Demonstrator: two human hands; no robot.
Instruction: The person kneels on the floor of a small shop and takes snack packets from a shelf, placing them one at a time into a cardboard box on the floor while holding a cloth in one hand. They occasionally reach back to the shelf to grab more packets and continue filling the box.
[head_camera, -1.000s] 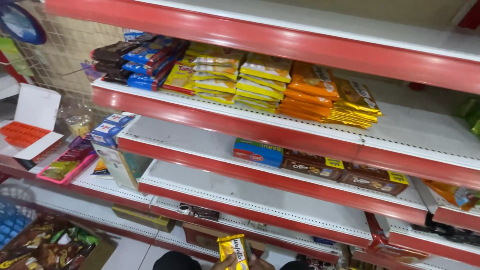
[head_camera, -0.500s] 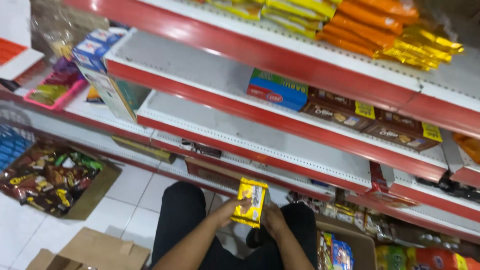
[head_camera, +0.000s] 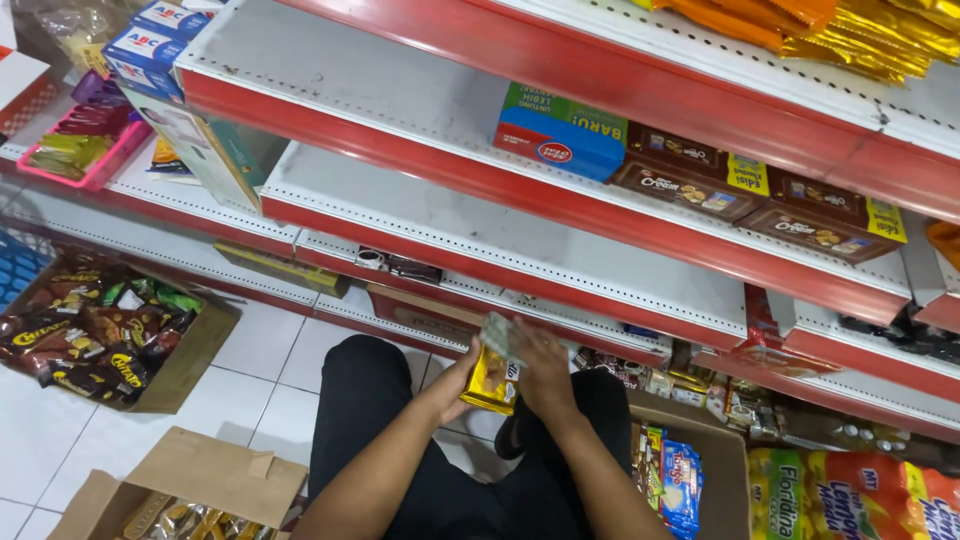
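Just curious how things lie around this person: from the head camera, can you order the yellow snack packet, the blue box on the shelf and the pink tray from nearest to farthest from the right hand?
1. Yellow snack packet: held, touching the right hand.
2. Blue box: shelf above.
3. Pink tray: far upper left.

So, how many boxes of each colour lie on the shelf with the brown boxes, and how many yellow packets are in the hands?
Blue box: 1
Brown boxes: 2
Yellow packet: 1
Total: 4
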